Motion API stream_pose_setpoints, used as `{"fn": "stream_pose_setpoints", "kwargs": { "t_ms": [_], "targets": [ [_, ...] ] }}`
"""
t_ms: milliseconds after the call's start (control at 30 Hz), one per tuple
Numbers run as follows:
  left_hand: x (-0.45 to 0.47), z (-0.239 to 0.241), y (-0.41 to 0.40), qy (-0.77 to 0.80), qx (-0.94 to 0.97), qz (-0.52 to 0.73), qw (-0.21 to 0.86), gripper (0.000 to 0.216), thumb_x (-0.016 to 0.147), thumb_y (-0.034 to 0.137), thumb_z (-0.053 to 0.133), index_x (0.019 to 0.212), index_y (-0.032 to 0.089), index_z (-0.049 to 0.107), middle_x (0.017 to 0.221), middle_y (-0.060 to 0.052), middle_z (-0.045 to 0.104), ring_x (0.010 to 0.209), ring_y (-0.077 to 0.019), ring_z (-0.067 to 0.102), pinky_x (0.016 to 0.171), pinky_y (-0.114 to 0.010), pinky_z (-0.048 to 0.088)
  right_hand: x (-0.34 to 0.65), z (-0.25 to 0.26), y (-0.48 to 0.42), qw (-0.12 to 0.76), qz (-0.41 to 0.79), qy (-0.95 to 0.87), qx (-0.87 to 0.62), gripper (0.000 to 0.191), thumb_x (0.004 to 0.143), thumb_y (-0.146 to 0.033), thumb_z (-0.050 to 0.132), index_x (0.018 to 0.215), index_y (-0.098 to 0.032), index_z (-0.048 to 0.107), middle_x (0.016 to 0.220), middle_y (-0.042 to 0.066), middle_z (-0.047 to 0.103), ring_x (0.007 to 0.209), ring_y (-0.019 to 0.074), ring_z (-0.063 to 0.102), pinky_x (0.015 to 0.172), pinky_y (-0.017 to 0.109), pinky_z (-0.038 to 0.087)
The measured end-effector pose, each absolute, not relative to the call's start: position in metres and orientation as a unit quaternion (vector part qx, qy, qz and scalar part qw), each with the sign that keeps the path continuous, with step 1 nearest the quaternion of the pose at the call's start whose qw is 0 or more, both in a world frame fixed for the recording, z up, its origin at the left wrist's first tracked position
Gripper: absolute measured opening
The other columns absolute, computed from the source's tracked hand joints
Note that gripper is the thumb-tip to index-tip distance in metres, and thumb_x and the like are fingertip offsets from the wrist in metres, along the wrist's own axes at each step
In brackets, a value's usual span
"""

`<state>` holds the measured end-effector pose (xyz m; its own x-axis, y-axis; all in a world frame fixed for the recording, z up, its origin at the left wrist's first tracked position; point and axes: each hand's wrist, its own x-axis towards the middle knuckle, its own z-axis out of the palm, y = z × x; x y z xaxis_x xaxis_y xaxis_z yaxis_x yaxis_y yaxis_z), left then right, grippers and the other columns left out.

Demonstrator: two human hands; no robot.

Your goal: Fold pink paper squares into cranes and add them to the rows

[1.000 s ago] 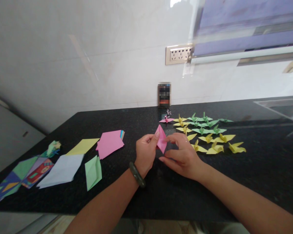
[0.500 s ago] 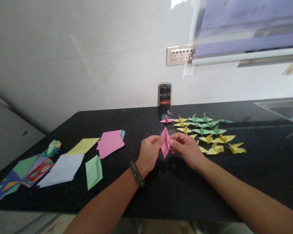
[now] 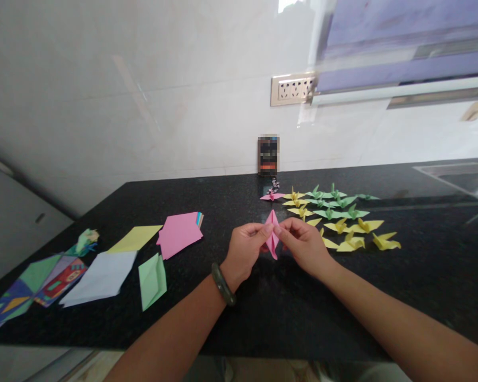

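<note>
A narrow, partly folded pink paper (image 3: 272, 237) stands upright between my two hands, just above the black counter (image 3: 263, 313). My left hand (image 3: 245, 249), with a dark bracelet on its wrist, pinches the paper's left side near the top. My right hand (image 3: 306, 244) pinches the right side, fingertips meeting the left hand's at the tip. Both hands are closed on the paper.
Rows of folded yellow cranes (image 3: 352, 239) and green cranes (image 3: 334, 204) lie right of my hands, with one pink crane (image 3: 271, 196) behind. Left lie a pink sheet stack (image 3: 180, 233), yellow sheet (image 3: 136, 239), white sheet (image 3: 101, 273), folded green sheet (image 3: 152, 278) and patterned papers (image 3: 32, 284). A small box (image 3: 268, 155) stands at the wall.
The pink paper has gone from a wide diamond shape to a narrow folded one. My right hand has risen from under it to pinch its right side beside my left hand.
</note>
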<state>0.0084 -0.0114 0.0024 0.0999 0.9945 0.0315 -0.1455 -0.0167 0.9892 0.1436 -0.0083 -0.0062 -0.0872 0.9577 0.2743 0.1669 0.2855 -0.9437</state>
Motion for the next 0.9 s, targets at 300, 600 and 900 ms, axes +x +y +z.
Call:
{"fn": "stream_pose_setpoints", "kwargs": {
  "t_ms": [300,600,900],
  "targets": [
    [0.0082,0.0040,-0.0096,0.415,0.478,0.523,0.571,0.027,0.060,0.038,0.071,0.064,0.012,0.066,0.052,0.001,0.056,0.046,-0.0072,0.045,0.044,-0.020,0.037,0.1455,-0.0018,-0.0097,0.506,0.391,-0.622,-0.453,0.028,0.070,-0.040,0.063,0.057,-0.016,0.055,0.049,-0.003,0.049,0.045,0.0087,0.042,0.044,0.022,0.032],
    [0.0071,0.0009,-0.0104,0.443,0.526,0.492,0.534,0.029,0.061,0.040,0.069,0.061,0.012,0.063,0.053,0.000,0.056,0.046,-0.0079,0.046,0.045,-0.020,0.036,0.1461,0.0009,-0.0073,0.516,0.454,-0.598,-0.413,0.025,0.070,-0.040,0.063,0.077,-0.016,0.059,0.062,0.000,0.058,0.053,0.0101,0.050,0.049,0.022,0.040],
    [0.0075,-0.0034,-0.0113,0.453,0.594,0.454,0.486,0.026,0.065,0.038,0.066,0.063,0.012,0.064,0.056,-0.001,0.060,0.050,-0.0097,0.049,0.049,-0.021,0.037,0.1476,0.0018,-0.0063,0.515,0.446,-0.584,-0.442,0.025,0.069,-0.040,0.063,0.065,-0.016,0.058,0.052,-0.002,0.054,0.044,0.0080,0.044,0.041,0.021,0.034]
  ]
}}
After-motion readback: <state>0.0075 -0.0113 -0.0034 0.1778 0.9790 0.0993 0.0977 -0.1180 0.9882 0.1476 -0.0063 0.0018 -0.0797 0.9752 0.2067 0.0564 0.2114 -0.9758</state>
